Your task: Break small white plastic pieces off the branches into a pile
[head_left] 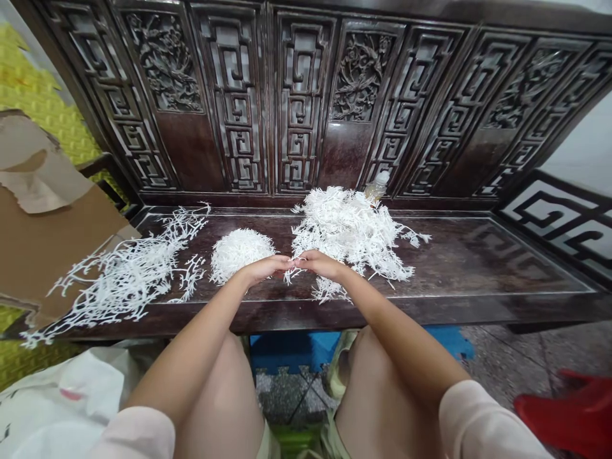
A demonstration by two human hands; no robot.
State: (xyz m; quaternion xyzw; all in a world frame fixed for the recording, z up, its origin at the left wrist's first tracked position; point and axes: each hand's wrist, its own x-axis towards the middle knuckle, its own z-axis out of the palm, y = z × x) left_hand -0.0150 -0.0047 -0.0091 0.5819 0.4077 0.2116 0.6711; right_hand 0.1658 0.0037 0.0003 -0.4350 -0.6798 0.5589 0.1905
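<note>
Pinching sprig (290, 275), left hand (264, 268), right hand (321, 262), fingers closed | seemingly done: bits (241, 252), stems (138, 277) left of fingers | seemingly remaining: heap (347, 226) right

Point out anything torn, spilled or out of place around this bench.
The cardboard at far left looks damaged: its edges are ragged and torn. Beside it, the tangled white strands straggle across it and past the front edge of the bench, looking untidy next to the compact, round white heap.
</note>
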